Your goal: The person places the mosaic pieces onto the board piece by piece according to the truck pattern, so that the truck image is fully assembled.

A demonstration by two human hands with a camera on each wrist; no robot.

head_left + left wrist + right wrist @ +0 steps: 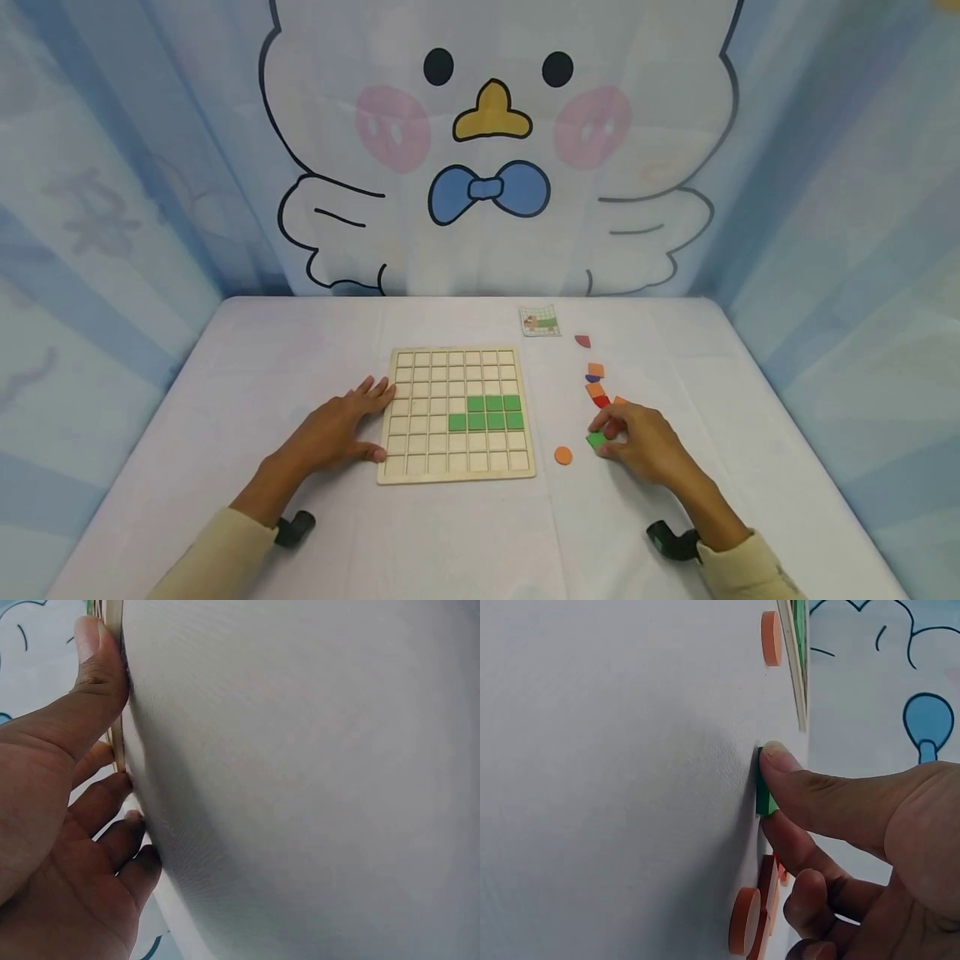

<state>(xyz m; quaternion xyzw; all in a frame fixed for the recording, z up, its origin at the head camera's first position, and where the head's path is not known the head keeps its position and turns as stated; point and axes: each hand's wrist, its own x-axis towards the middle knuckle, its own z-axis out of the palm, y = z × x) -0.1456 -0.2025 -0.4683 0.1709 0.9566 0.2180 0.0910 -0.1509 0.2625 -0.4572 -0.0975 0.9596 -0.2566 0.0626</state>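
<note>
A wooden grid board (456, 479) lies mid-table, with several green square tiles (493, 421) in its right-hand cells. My left hand (326, 433) rests at the board's left edge, fingers spread and thumb touching the rim; the left wrist view shows the thumb (97, 671) along that edge. To the right of the board, my right hand (645, 443) pinches a green tile (596, 439) between thumb and index finger. In the right wrist view this green tile (763, 787) is at the tabletop, partly hidden by the thumb. An orange disc (563, 455) lies between board and right hand.
Beyond the right hand lie loose orange squares (596, 369), a blue piece (592, 378), a red piece (602, 402) and a dark red quarter-round piece (582, 341). A small picture card (540, 321) sits near the far table edge. Patterned curtains (487, 250) surround the table.
</note>
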